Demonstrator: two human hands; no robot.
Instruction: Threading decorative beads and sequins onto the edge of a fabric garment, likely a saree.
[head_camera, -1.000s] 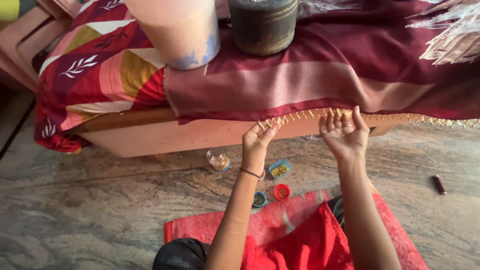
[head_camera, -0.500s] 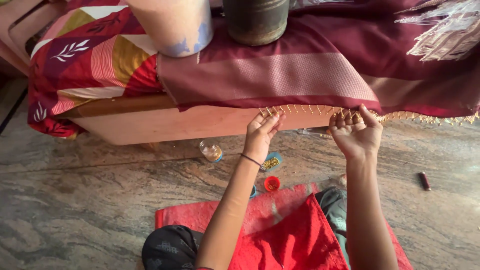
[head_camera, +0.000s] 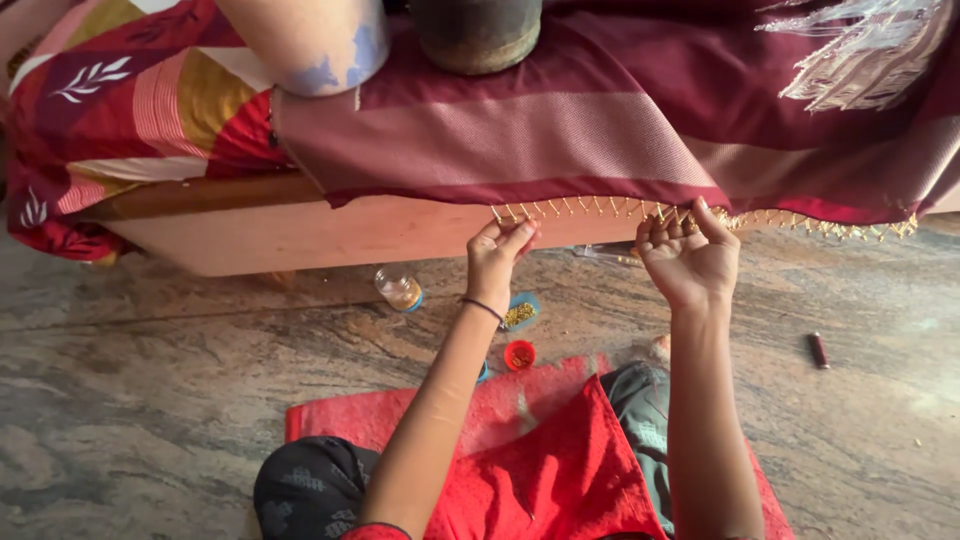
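Observation:
A maroon cloth (head_camera: 560, 130) with paler bands hangs over the edge of a low wooden bed. Along its lower hem runs a row of small golden tassels (head_camera: 600, 208). My left hand (head_camera: 498, 258) is raised to the hem, its fingertips pinched together at the tassels on the left end. My right hand (head_camera: 688, 258) is palm up under the hem, with the fingers curled around the fringe there and the thumb pointing up. A thin dark band circles my left wrist. Whether either hand also holds a thread or needle is too small to tell.
On the stone floor below lie a small glass bottle (head_camera: 399, 289), a blue lid with yellow beads (head_camera: 519, 313), a red cap (head_camera: 519, 354) and a dark tube (head_camera: 819, 350). A dark round pot (head_camera: 476, 32) stands on the bed. I sit on a red mat (head_camera: 500, 410).
The view has shifted, so the bed edge sits lower in frame. My right hand moved a little further right along the fringe; both hands stay at the hem.

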